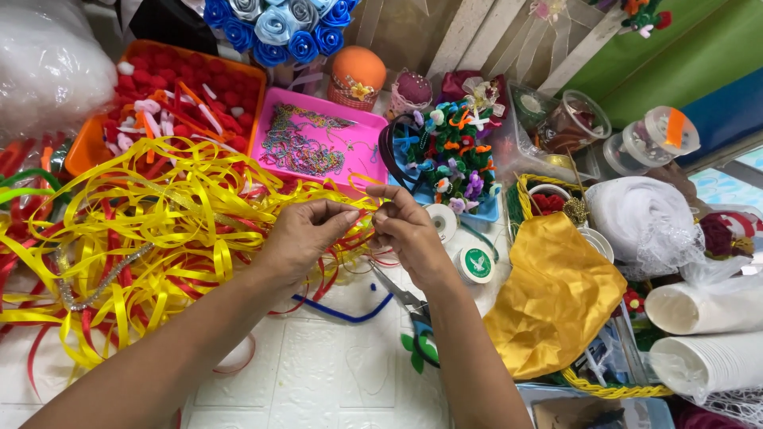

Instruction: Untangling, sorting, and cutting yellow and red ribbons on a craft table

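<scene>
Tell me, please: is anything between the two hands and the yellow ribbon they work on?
Nothing visible. The left hand and right hand already pinch a strand of the yellow ribbon between their fingertips; the scissors lie below, out of the way.

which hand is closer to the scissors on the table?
Right. The right hand is just above the scissors, whose blades point up toward its wrist. The left hand sits farther left, over the yellow ribbon pile.

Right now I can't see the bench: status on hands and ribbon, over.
Left hand and right hand pinched together on a yellow ribbon. Ribbon pile at left. Scissors lie under right wrist; nothing blocking.
</scene>
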